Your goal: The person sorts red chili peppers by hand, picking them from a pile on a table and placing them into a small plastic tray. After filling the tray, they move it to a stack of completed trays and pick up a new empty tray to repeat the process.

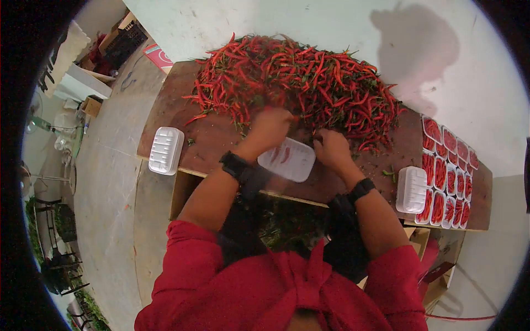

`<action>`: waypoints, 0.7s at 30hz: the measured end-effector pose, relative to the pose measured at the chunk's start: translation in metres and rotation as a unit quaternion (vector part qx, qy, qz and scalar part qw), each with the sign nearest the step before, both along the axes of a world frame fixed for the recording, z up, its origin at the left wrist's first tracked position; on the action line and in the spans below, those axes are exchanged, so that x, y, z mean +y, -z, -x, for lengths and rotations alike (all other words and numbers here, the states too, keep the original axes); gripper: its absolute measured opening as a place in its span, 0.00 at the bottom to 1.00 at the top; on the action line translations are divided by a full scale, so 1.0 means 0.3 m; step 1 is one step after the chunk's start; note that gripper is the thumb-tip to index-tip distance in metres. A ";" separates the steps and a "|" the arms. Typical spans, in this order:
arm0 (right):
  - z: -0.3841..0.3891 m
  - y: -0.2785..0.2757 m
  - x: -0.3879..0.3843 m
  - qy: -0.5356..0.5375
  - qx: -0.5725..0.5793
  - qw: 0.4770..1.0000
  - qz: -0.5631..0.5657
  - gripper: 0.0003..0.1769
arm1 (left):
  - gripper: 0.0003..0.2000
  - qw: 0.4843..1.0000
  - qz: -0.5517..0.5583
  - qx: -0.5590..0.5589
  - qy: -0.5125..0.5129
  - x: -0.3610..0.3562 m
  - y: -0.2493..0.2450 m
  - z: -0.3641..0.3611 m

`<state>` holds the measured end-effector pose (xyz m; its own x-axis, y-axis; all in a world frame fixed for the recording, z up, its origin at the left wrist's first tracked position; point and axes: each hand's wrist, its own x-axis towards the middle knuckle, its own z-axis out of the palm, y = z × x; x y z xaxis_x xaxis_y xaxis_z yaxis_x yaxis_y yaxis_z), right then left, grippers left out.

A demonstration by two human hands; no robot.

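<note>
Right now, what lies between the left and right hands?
In the head view, a white plastic tray holding red chili peppers, partly overlapped by the left hand.

Shadow (417, 47) on wall (337, 25) — left hand (270, 128) motion-blurred.

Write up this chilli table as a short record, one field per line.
Chilli pile: red and green, along far side of table
Central tray: white, some red chillies inside
Left hand: blurred, near tray and pile; grip unclear
Right hand: at tray's right; grip unclear
Filled trays: red contents, rows at right
White containers: one at left, one beside filled trays
</note>
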<state>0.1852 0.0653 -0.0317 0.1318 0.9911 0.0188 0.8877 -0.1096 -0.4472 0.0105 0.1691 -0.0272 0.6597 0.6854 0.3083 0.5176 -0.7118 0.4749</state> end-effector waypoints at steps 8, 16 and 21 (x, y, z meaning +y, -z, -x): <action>0.012 0.056 0.072 0.051 0.235 0.971 0.014 0.17 | 0.12 0.984 0.122 -0.101 -0.086 -0.036 -0.125 0.044; 0.064 -0.066 0.049 0.105 0.475 0.874 0.008 0.15 | 0.07 0.983 0.035 -0.159 0.089 -0.097 -0.066 0.014; 0.056 -0.043 0.037 0.097 0.479 0.872 -0.016 0.15 | 0.06 0.980 -0.014 -0.152 0.130 -0.119 -0.065 0.015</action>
<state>0.1683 0.0765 -0.0187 0.2670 0.9497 -0.1640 0.0707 -0.1890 -0.9794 0.0060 0.1334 -0.0076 0.6852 0.4948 0.5344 0.1550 -0.8160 0.5569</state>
